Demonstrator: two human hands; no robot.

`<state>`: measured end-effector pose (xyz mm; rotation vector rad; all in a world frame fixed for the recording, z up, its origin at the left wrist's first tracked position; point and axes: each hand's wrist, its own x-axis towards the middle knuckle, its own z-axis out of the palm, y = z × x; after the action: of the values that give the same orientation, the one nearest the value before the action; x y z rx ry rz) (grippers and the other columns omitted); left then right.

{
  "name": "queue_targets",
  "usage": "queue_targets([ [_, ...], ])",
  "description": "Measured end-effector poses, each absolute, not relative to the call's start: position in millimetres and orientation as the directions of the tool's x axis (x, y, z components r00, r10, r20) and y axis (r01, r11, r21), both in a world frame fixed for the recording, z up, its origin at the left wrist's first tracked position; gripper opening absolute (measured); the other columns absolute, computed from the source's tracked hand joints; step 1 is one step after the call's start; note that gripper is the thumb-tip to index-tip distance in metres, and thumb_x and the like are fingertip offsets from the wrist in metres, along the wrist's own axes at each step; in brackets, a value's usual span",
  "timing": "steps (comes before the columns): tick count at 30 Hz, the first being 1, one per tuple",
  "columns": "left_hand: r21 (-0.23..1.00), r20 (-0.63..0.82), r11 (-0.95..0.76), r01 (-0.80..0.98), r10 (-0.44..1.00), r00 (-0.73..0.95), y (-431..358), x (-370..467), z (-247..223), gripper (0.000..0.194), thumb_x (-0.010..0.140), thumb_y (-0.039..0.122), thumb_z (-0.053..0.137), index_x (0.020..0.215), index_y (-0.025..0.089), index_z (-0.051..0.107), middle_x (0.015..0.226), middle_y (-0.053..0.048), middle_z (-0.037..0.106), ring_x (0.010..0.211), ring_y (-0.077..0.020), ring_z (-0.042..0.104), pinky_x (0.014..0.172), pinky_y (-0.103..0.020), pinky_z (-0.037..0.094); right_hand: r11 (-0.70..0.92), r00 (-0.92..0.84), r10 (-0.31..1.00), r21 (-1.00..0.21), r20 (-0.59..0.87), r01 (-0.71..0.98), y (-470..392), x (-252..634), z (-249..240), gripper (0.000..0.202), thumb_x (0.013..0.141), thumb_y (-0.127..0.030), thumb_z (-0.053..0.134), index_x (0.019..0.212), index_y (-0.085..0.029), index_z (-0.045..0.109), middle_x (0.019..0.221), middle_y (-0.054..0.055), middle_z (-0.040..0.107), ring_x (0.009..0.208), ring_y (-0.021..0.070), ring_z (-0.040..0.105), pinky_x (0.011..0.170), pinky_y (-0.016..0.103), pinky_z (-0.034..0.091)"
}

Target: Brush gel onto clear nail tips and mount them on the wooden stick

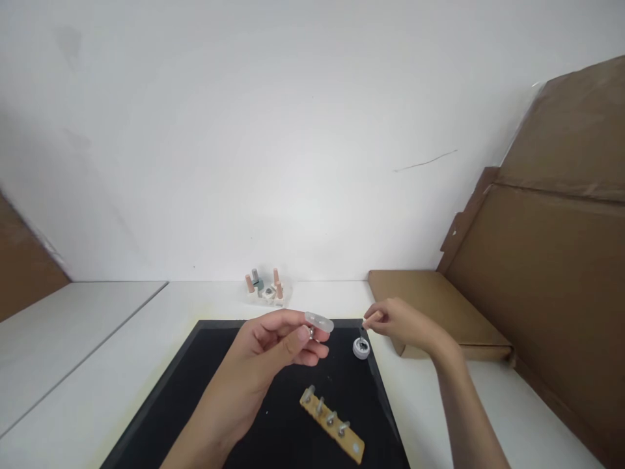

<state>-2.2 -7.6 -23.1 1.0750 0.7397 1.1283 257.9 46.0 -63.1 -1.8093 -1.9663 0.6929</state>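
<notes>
My left hand (276,355) is closed in a pinch, palm side up, above the black mat. Its fingertips hold a translucent, oval nail tip (319,322) by a small metallic stem. Between the fingers of my right hand (403,319) is a nail polish brush with a pinkish cap (373,319). The brush points down to a small white round pot (361,348), its bristles at the dark, shiny contents. Nearer me lies a yellow strip (333,426) bearing several more clear nail tips (319,406) on metallic stems.
Several nail polish bottles (278,291) with pinkish and grey caps stand in a clear holder (266,300) by the white wall (312,143). The black mat (273,417) covers the table's middle. A flat cardboard box (415,286) lies at right, beside a tall cardboard panel (551,260).
</notes>
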Motion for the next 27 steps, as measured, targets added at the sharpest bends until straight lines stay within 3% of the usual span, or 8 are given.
queue_targets([
  [2,0.941,0.04,0.066,-0.332,0.952,0.304,-8.3,-2.2,-21.6,0.013,0.074,0.031,0.086,0.073,0.019,0.082,0.078,-0.002,0.081,0.068,-0.0118,0.073,0.063,-0.013,0.057,0.179,-0.158,0.983,-0.629,0.089,0.757,31.4,252.8,-46.7,0.02,0.094,-0.032,0.06,0.091,-0.017,0.073,0.087,0.003,0.074,0.079,0.0177,0.068,0.071,0.032,0.056],
  [5,0.938,0.025,0.093,-0.334,0.943,0.331,-7.8,-4.1,-19.2,0.012,0.075,0.03,0.086,0.074,0.019,0.082,0.078,-0.003,0.081,0.068,-0.012,0.073,0.064,-0.013,0.057,0.373,-0.153,0.917,-0.657,0.368,0.655,6.4,241.4,-27.0,0.021,0.092,-0.03,0.056,0.096,-0.022,0.074,0.1,0.004,0.077,0.085,0.0191,0.069,0.071,0.03,0.054],
  [7,0.936,0.009,0.118,-0.333,0.933,0.358,-7.0,-6.0,-17.4,0.013,0.075,0.03,0.086,0.075,0.018,0.081,0.078,-0.004,0.082,0.068,-0.0121,0.073,0.064,-0.014,0.057,0.473,-0.114,0.851,-0.652,0.513,0.593,-10.3,232.7,-20.2,0.02,0.092,-0.034,0.055,0.096,-0.023,0.072,0.094,0.003,0.077,0.078,0.017,0.069,0.069,0.028,0.054],
  [9,0.932,0.002,0.138,-0.334,0.922,0.387,-6.3,-7.6,-15.7,0.015,0.075,0.031,0.086,0.076,0.017,0.081,0.079,-0.004,0.082,0.068,-0.0121,0.074,0.064,-0.014,0.057,0.645,-0.072,0.708,-0.602,0.702,0.47,-25.1,223.8,-17.2,0.012,0.091,-0.027,0.061,0.098,-0.027,0.07,0.081,-0.002,0.075,0.061,0.0118,0.064,0.059,0.023,0.052],
  [11,0.927,0.006,0.147,-0.346,0.915,0.404,-6.0,-8.4,-14.5,0.017,0.075,0.032,0.086,0.077,0.016,0.08,0.079,-0.004,0.082,0.068,-0.012,0.074,0.063,-0.014,0.057,0.756,-0.061,0.592,-0.527,0.804,0.389,-36.7,214.6,-15.0,0.017,0.09,-0.02,0.063,0.102,-0.028,0.07,0.079,-0.003,0.073,0.058,0.0103,0.062,0.054,0.021,0.051],
  [18,0.912,0.029,0.154,-0.38,0.899,0.436,-6.3,-6.8,-11.4,0.014,0.077,0.028,0.085,0.078,0.016,0.079,0.072,-0.004,0.08,0.067,-0.0118,0.074,0.062,-0.013,0.057,0.837,-0.099,0.451,-0.382,0.887,0.393,-46.2,188.3,0.4,0.011,0.09,-0.018,0.061,0.099,-0.023,0.066,0.072,-0.001,0.071,0.06,0.0121,0.065,0.052,0.02,0.053],
  [27,0.89,0.017,0.188,-0.416,0.897,0.443,-10.4,-5.6,-2.0,0.018,0.071,0.029,0.09,0.075,0.017,0.078,0.065,-0.001,0.079,0.061,-0.0104,0.073,0.059,-0.013,0.056,0.828,-0.144,0.434,-0.33,0.889,0.453,-42.4,185.4,3.5,0.011,0.097,-0.031,0.056,0.099,-0.023,0.064,0.069,-0.001,0.071,0.059,0.0103,0.066,0.051,0.017,0.053],
])
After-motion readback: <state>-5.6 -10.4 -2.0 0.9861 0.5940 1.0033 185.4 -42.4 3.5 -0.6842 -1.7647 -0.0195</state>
